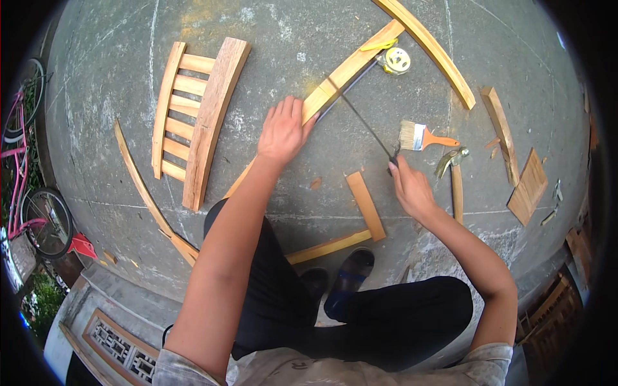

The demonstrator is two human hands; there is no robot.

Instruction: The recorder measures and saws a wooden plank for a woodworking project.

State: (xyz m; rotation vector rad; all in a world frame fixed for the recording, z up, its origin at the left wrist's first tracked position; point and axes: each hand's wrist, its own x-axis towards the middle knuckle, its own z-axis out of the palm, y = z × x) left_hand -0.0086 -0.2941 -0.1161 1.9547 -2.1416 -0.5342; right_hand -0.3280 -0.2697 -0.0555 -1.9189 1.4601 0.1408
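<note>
My left hand point(283, 132) is wrapped over a long wooden strip point(354, 66), its fingers over the far edge and the thumb along the near side. My right hand point(412, 186) grips the dark handle of a thin saw point(364, 120), seen nearly edge-on. Its blade reaches across the strip, just beyond my left hand. A yellow-and-white tape measure point(394, 61) lies by the strip's far end, with a yellow piece point(380, 45) resting on the wood. A dark bar point(351, 89) runs along the strip's near side.
A slatted wooden frame point(187, 116) lies left. A curved piece point(438, 51) touches the strip's far end. Right are a paintbrush point(428, 137), hammer point(456, 183), wooden block point(502, 132) and board point(528, 186). An L-shaped frame point(367, 206) lies by my feet; a pink bicycle point(22, 167) stands left.
</note>
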